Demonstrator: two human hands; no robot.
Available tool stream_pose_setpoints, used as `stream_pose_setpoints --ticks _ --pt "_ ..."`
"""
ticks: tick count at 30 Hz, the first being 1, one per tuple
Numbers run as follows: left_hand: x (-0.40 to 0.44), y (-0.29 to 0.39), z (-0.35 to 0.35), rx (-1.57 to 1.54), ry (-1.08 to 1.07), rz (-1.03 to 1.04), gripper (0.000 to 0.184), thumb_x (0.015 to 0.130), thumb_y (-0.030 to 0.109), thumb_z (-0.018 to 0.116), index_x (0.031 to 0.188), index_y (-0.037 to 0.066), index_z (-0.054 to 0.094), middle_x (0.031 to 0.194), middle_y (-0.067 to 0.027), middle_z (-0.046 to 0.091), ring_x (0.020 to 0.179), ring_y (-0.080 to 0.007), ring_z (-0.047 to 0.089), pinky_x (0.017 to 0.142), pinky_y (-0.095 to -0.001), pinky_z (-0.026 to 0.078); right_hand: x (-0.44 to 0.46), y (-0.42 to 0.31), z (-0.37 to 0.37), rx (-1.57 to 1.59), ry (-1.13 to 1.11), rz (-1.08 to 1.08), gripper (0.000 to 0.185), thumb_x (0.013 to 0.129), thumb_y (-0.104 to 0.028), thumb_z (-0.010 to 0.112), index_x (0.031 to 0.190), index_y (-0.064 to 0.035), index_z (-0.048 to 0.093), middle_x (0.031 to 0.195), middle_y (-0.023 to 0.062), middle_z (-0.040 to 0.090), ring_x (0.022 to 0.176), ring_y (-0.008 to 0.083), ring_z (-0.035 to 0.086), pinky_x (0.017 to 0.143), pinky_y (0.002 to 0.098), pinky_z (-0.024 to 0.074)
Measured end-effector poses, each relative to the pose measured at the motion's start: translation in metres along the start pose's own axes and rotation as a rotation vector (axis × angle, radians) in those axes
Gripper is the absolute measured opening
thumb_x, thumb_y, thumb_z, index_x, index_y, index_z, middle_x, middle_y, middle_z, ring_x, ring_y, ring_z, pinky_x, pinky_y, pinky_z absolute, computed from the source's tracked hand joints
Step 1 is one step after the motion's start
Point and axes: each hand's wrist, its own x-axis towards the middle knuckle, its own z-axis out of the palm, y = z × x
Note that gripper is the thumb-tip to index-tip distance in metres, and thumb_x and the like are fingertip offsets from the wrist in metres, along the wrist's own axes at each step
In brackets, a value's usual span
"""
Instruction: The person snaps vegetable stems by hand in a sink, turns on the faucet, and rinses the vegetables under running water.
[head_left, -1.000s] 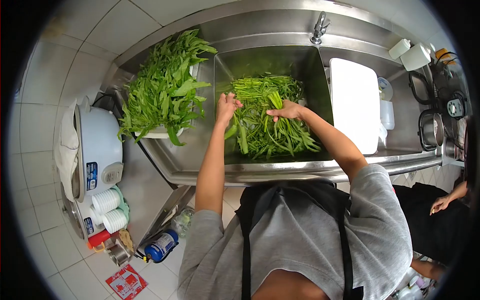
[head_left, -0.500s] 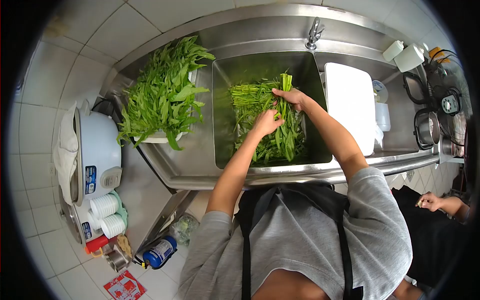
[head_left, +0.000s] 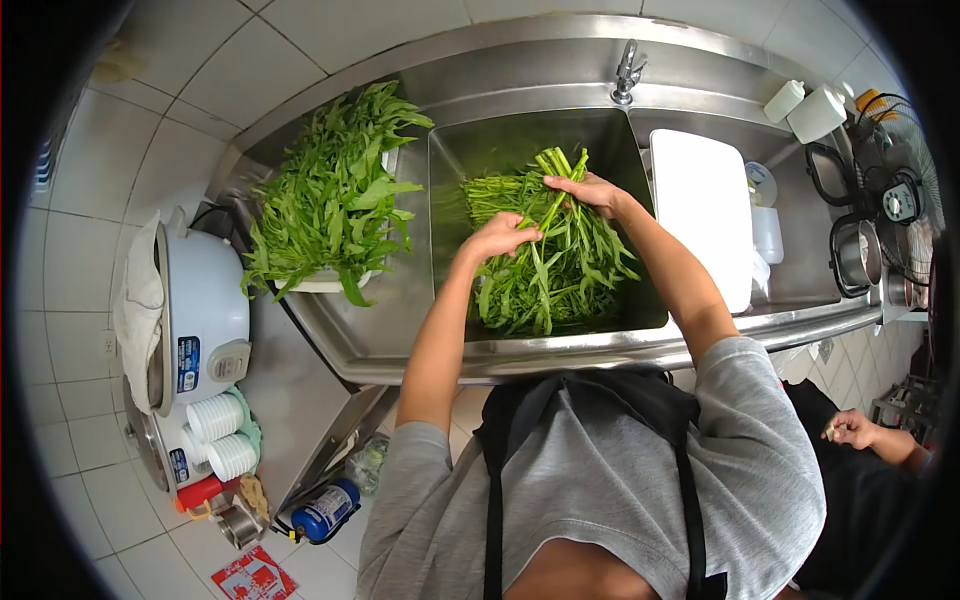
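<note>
In the sink basin (head_left: 455, 130) lies a heap of water spinach (head_left: 515, 290), long green stems with narrow leaves. My right hand (head_left: 592, 192) is closed around a bunch of it near the cut stem ends, which stick out past the thumb. My left hand (head_left: 503, 236) is closed at the left of that bunch, its fingertips pinching a stem of water spinach that slants across. The leaves of the held bunch hang down over the heap. How many stems each hand grips is hidden.
More water spinach (head_left: 330, 190) is piled in a white tray (head_left: 325, 286) on the left drainboard. A faucet (head_left: 627, 75) stands behind the basin, with a white board (head_left: 700, 215) at its right. A rice cooker (head_left: 205, 300) is at left. Another person's hand (head_left: 850, 428) shows at lower right.
My left hand has moved left and slightly up, drawing a stem away from the bunch. The bunch's leaves have spread rightward. My right hand stays nearly in place.
</note>
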Motion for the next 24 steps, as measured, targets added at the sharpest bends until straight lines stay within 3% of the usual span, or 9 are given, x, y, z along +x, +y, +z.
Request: stream_pose_setpoints --ticks 1,3,6,10,11,14,19,22,24 --pt "0.001 0.0 -0.004 0.031 0.002 -0.011 0.027 0.077 0.031 0.06 0.069 0.005 0.055 0.049 0.0029 0.041 0.044 -0.0075 0.041 0.043 -0.025 0.038 0.01 0.005 0.003 -0.032 0.092 -0.079 0.042 0.071 -0.045 0.063 0.085 -0.0063 0.055 0.061 0.0014 0.047 0.054 0.0115 0.044 0.055 0.0275 0.0418" --pt "0.004 -0.004 -0.007 0.068 0.035 -0.008 0.033 0.076 0.032 0.061 0.06 0.005 0.051 0.047 0.0025 0.038 0.043 -0.0078 0.04 0.044 -0.0262 0.038 0.017 0.004 0.005 -0.071 0.096 -0.082 0.037 0.07 -0.041 0.063 0.079 -0.0065 0.055 0.06 0.0016 0.047 0.053 0.0115 0.044 0.052 0.0269 0.0397" --pt "0.006 -0.009 -0.017 0.316 0.196 0.118 0.036 0.076 0.033 0.061 0.061 0.002 0.051 0.047 0.0008 0.039 0.043 -0.0089 0.04 0.045 -0.029 0.039 0.018 0.002 0.009 -0.091 0.13 -0.077 0.031 0.069 -0.036 0.063 0.07 -0.0057 0.057 0.058 0.0029 0.048 0.053 0.012 0.044 0.051 0.0264 0.0365" --pt "-0.001 -0.008 -0.025 0.547 0.61 0.124 0.029 0.072 0.028 0.061 0.081 0.0 0.059 0.059 -0.0079 0.055 0.059 -0.0228 0.056 0.058 -0.0364 0.044 0.02 -0.003 0.007 -0.198 0.169 -0.057 0.039 0.066 -0.039 0.063 0.069 -0.0012 0.058 0.061 0.0068 0.052 0.059 0.0151 0.048 0.061 0.0293 0.0405" --pt "-0.002 -0.011 -0.027 0.557 0.671 0.152 0.027 0.069 0.026 0.06 0.088 0.006 0.06 0.069 -0.012 0.06 0.068 -0.0275 0.058 0.063 -0.038 0.044 0.018 -0.005 0.007 -0.191 0.162 -0.049 0.04 0.065 -0.04 0.064 0.069 -0.0007 0.058 0.061 0.0071 0.053 0.06 0.0157 0.049 0.063 0.0298 0.0408" --pt "-0.017 0.01 -0.036 0.487 0.53 0.0 0.027 0.068 0.027 0.06 0.089 0.01 0.06 0.074 -0.0133 0.06 0.068 -0.0266 0.058 0.062 -0.0374 0.044 0.025 -0.002 0.004 -0.193 0.159 -0.025 0.041 0.065 -0.04 0.064 0.068 -0.0001 0.058 0.062 0.0074 0.054 0.062 0.0166 0.049 0.065 0.0309 0.0412" --pt "-0.019 0.026 -0.017 0.358 0.575 0.078 0.026 0.069 0.029 0.058 0.088 0.011 0.061 0.069 -0.0149 0.06 0.063 -0.0282 0.058 0.059 -0.0377 0.045 0.03 0.0 0.001 -0.189 0.179 -0.002 0.04 0.065 -0.04 0.064 0.067 -0.0002 0.059 0.064 0.009 0.055 0.065 0.0182 0.051 0.065 0.0312 0.0416" --pt "-0.012 0.028 0.006 0.416 0.593 0.125 0.034 0.073 0.035 0.055 0.089 0.005 0.062 0.066 -0.0179 0.059 0.065 -0.031 0.059 0.061 -0.0382 0.046 0.033 0.001 0.003 -0.153 0.2 0.039 0.041 0.064 -0.041 0.065 0.061 -0.001 0.057 0.073 0.013 0.057 0.065 0.0193 0.051 0.066 0.032 0.0423" --pt "-0.006 0.027 0.016 0.447 0.481 0.025 0.037 0.074 0.031 0.055 0.098 0.004 0.06 0.074 -0.0185 0.061 0.073 -0.0327 0.059 0.068 -0.0407 0.046 0.038 0.004 0.003 -0.162 0.208 0.036 0.042 0.063 -0.043 0.065 0.061 -0.001 0.058 0.097 0.0213 0.057 0.083 0.0241 0.054 0.072 0.0333 0.0414"
